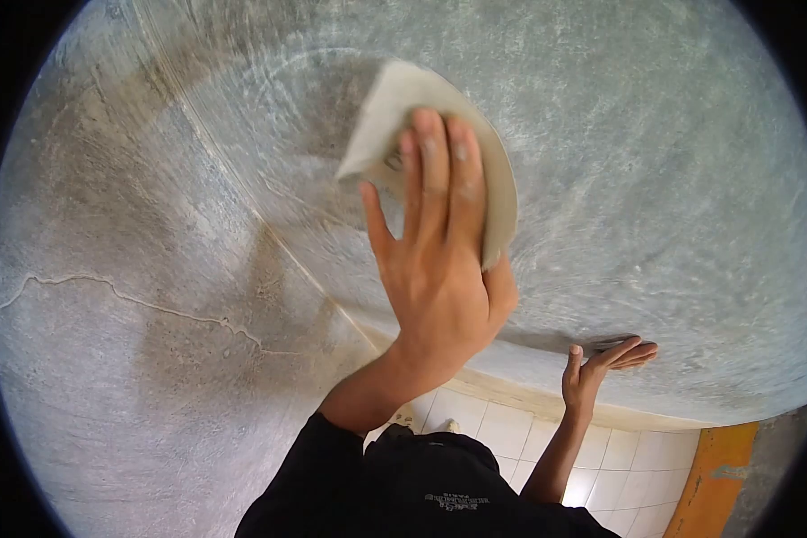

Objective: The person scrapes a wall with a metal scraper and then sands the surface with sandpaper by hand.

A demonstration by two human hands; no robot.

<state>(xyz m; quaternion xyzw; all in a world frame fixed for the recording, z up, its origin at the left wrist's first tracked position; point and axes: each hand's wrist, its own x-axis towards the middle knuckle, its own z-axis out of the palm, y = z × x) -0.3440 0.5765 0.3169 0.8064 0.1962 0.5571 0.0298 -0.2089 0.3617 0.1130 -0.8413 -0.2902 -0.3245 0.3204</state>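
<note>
My left hand (439, 260) holds a bent, pale beige sheet like sandpaper (498, 179) against the grey plastered wall (619, 179). Its fingers point up and lie over the sheet; the little finger stands apart to the left, and the thumb is mostly hidden behind the sheet's lower edge. Faint dark marks show on the sheet beside the fingers. Lower on the right, my right hand (601, 363) rests on the same wall, fingers stretched out and thumb raised, with nothing visible in it.
A corner line (278, 238) runs diagonally between two wall faces. The left wall (90, 224) has a long, jagged crack. Below are white floor tiles (547, 444), with an orange painted strip (713, 475) at the lower right.
</note>
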